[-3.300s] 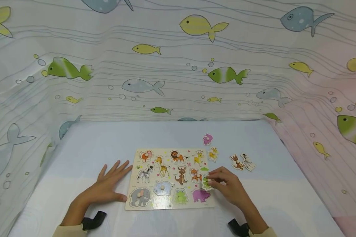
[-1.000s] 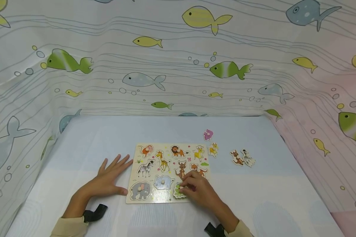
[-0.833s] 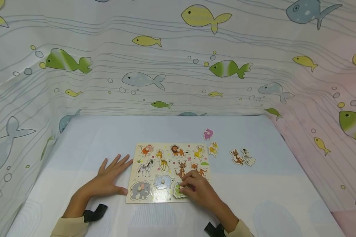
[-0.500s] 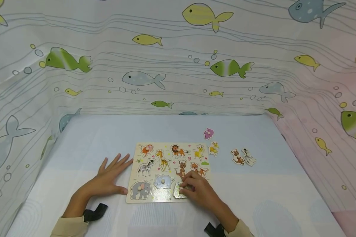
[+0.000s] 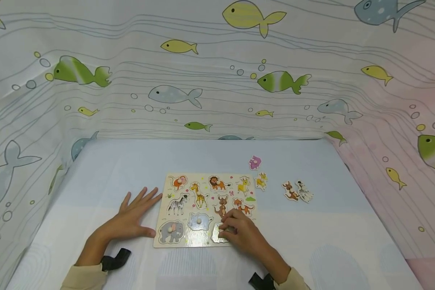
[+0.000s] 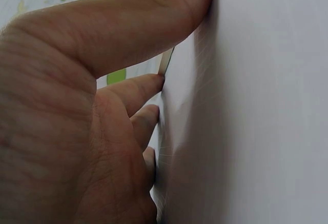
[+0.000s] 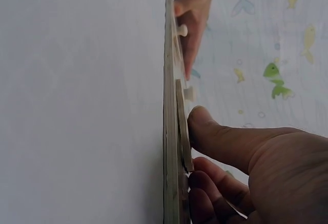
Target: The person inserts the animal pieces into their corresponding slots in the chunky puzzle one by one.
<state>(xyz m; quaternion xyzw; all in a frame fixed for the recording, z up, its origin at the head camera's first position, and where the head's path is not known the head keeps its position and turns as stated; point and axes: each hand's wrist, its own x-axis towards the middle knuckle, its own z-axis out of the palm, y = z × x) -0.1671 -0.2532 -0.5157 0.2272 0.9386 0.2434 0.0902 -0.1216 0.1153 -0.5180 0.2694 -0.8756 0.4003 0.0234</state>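
A wooden animal puzzle board (image 5: pixel 193 241) lies flat on the table. My left hand (image 5: pixel 128 221) rests beside its left edge, fingers spread, the thumb and fingertips touching or nearly touching the edge. My right hand (image 5: pixel 241 231) pinches a frog puzzle piece (image 5: pixel 217 233) over the frog's place at the lower right of the board. Glare whitens the piece's face in the head view. From the right wrist, the held piece (image 7: pixel 183 126) stands slightly tilted against the board's face, not flush. The hand covers the board's lower right corner, including the purple hippo picture.
Loose pieces lie right of the board: a purple hippo (image 5: pixel 255 162), a yellow goat-like animal (image 5: pixel 261 181), a kangaroo (image 5: pixel 290 191) and a zebra (image 5: pixel 304 191). The knobbed elephant (image 5: pixel 172 231), rhino-like grey piece (image 5: pixel 199 221), lion (image 5: pixel 217 183) and monkey (image 5: pixel 179 182) sit in the board.
My right hand has carried the frog piece left from the board's right edge to the frog's place. Lately it stays there while glare hides the piece's green face. The left hand keeps still.
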